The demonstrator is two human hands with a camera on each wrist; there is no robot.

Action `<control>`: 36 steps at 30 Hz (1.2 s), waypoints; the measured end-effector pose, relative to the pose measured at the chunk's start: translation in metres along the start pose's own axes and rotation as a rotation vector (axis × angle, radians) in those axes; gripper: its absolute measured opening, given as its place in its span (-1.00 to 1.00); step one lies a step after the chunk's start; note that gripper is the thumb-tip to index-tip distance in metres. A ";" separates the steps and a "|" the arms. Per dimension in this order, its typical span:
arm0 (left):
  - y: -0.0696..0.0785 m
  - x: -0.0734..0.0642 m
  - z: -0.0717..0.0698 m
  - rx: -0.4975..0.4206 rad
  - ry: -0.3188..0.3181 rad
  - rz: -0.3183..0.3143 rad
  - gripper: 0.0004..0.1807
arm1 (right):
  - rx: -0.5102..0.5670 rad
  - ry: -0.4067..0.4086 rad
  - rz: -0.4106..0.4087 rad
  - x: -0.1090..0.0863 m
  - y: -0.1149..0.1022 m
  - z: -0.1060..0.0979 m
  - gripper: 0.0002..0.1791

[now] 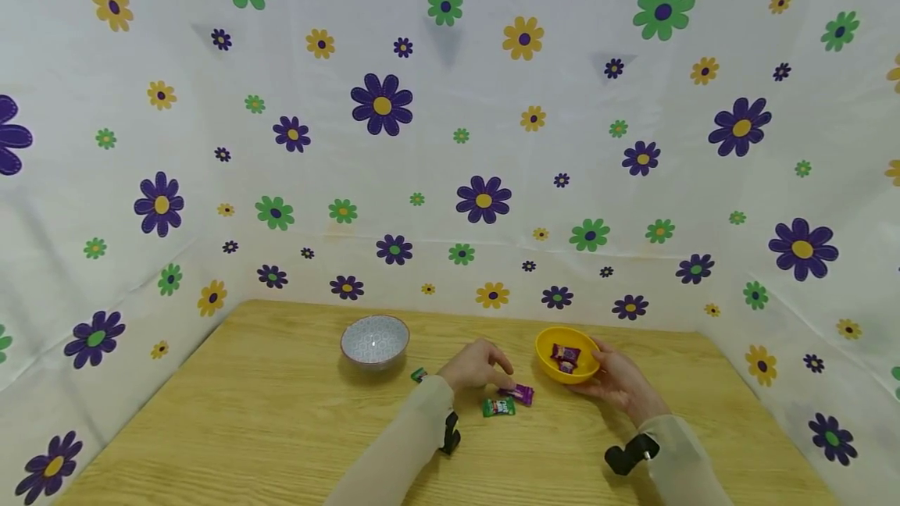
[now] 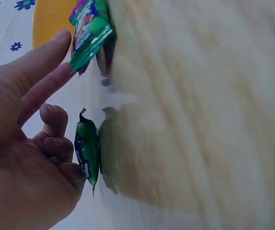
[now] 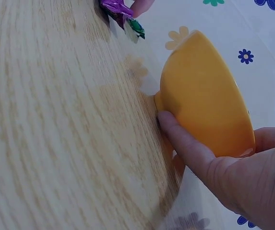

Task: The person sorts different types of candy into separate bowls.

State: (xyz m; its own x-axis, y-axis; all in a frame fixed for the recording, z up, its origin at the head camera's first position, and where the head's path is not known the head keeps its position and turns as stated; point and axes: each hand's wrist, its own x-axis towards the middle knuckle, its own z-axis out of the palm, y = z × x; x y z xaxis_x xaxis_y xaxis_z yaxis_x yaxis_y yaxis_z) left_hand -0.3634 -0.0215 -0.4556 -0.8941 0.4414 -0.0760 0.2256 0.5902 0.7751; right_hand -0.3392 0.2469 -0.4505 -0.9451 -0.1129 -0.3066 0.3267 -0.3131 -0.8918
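My right hand (image 1: 619, 385) holds a yellow bowl (image 1: 541, 358) by its right side, thumb low near its base in the right wrist view. Inside the bowl lie purple-wrapped candies (image 1: 566, 354). My left hand (image 1: 474, 365) reaches over the table, fingertips right at the left end of a purple-wrapped candy (image 1: 522, 393); its thumb and forefinger are extended, the other fingers curled in. A green-wrapped candy (image 1: 498, 408) lies just in front of the purple one. Another green candy (image 2: 87, 148) sits beside the curled fingers, partly hidden by the left wrist in the head view.
A grey patterned bowl (image 1: 375, 340) with a reddish rim stands at the back left of the wooden table (image 1: 267, 397). A white flower-printed sheet (image 1: 450, 155) hangs behind and along both sides. Each wrist wears a black camera mount (image 1: 631, 454).
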 end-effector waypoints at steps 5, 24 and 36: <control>0.004 0.000 0.003 0.025 -0.022 -0.005 -0.83 | 0.008 -0.004 0.003 0.000 0.001 0.000 -0.41; 0.006 0.004 0.005 0.075 -0.051 0.000 -0.90 | -0.002 -0.013 -0.001 0.000 -0.003 0.000 -0.42; -0.001 0.003 0.002 0.126 -0.075 0.038 -0.86 | -0.002 -0.025 -0.005 0.001 -0.001 -0.001 -0.41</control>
State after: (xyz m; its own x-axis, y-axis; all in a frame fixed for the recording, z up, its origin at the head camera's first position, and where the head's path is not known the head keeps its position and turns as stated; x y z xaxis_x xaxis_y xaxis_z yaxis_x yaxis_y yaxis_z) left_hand -0.3656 -0.0193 -0.4577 -0.8536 0.5116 -0.0979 0.3101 0.6502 0.6936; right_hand -0.3405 0.2481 -0.4498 -0.9463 -0.1353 -0.2936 0.3220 -0.3119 -0.8939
